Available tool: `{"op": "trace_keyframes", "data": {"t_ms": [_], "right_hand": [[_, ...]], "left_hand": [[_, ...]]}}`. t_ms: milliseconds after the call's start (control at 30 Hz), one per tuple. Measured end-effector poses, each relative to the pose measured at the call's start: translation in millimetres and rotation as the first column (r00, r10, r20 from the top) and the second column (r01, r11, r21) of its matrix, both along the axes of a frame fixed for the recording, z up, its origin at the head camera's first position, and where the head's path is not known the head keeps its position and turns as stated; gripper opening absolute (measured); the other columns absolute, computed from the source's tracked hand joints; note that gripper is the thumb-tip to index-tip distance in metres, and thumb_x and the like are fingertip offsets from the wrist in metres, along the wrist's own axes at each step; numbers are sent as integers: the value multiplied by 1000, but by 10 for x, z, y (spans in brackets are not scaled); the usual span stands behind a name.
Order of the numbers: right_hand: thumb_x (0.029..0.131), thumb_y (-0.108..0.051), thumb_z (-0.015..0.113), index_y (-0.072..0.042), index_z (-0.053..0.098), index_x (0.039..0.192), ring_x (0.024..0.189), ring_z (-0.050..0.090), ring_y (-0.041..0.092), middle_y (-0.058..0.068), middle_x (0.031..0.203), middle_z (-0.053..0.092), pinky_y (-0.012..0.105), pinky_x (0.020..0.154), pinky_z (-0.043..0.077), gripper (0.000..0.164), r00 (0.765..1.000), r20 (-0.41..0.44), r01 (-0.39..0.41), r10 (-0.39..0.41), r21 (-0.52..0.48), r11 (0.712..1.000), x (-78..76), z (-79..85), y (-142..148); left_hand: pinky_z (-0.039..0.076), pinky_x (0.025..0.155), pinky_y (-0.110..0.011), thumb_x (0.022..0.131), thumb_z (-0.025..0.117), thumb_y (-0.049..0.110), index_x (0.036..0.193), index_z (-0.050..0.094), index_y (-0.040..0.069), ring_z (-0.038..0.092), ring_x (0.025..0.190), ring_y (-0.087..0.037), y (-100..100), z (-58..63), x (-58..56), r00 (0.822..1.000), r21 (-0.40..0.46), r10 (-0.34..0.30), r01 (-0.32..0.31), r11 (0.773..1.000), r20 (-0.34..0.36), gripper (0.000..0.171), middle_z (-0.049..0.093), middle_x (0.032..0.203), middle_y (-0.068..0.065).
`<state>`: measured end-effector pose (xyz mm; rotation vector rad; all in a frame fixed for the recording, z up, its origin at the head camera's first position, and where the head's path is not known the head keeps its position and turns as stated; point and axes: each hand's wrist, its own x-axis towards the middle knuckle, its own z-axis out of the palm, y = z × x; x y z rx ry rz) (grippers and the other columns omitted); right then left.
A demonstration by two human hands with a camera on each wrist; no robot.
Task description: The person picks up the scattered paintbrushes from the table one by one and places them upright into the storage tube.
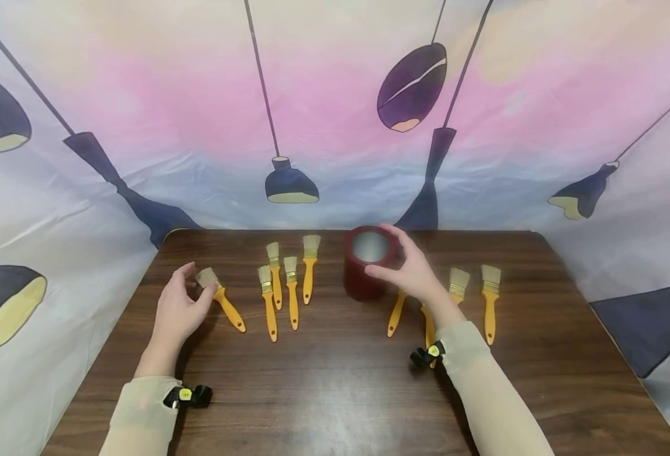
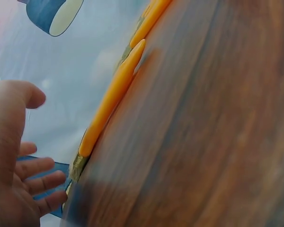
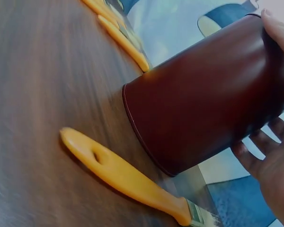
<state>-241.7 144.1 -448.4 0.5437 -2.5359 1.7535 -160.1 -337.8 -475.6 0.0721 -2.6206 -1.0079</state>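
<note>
Your right hand [image 1: 417, 273] grips the dark red cup [image 1: 363, 282] near its rim; your left hand [image 1: 181, 310] is spread loosely, holding nothing, by a brush [image 1: 230, 310].

You have the cup at the far part of the surface [image 1: 312, 392], between the brush groups; sliding it sideways could knock the nearby brush [image 1: 396, 316], and closing your left hand off-centre might only nudge its brush away. Your right hand and forearm hide parts of several brushes, and you can't tell whether the cup's base touches down.
</note>
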Motion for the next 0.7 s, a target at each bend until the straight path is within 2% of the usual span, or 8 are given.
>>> {"op": "trace_keyframes", "data": {"t_ms": [100, 267, 433, 533, 700], "right_hand": [[85, -37, 97, -35, 45, 165, 136, 58, 28, 0, 160, 51, 54, 106, 56, 95, 1000, -2, 0, 0, -2, 1000, 95, -9, -35], [84, -33, 97, -35, 45, 164, 135, 59, 28, 0, 158, 54, 56, 106, 54, 96, 1000, -28, -8, 9, 18, 1000, 237, -13, -95], [84, -29, 97, -32, 46, 164, 136, 59, 27, 0, 155, 57, 58, 107, 53, 95, 997, -48, -53, 53, 4, 999, 347, -19, -115], [84, -26, 97, -31, 46, 164, 133, 62, 27, 1, 154, 59, 58, 105, 53, 95, 995, -62, -80, 79, -8, 997, 388, -34, -114], [85, -26, 96, -31, 46, 164, 132, 61, 26, 1, 152, 60, 59, 106, 51, 93, 992, -87, -93, 92, -7, 996, 398, -65, -111]], "left_hand": [[49, 89, -57, 104, 70, 33, 159, 38, -12, 62, 110, -45, 24, -13, -10, 999, -24, 32, -31, 999, 27, 78, 58, 142, -35], [49, 92, -59, 99, 76, 50, 161, 32, -16, 59, 111, -44, 87, -15, -15, 989, -60, 94, -87, 994, 113, 99, 58, 126, -30], [49, 94, -62, 93, 81, 59, 161, 28, -19, 56, 111, -45, 161, -24, -24, 971, -105, 108, -87, 991, 214, 116, 56, 122, -30], [49, 95, -64, 91, 85, 55, 159, 30, -20, 57, 111, -47, 182, -16, -27, 963, -113, 97, -71, 991, 250, 115, 57, 121, -31], [50, 94, -64, 95, 85, 36, 154, 42, -20, 62, 105, -48, 148, 5, -55, 959, -113, 66, -35, 993, 275, 91, 65, 113, -28]]}}
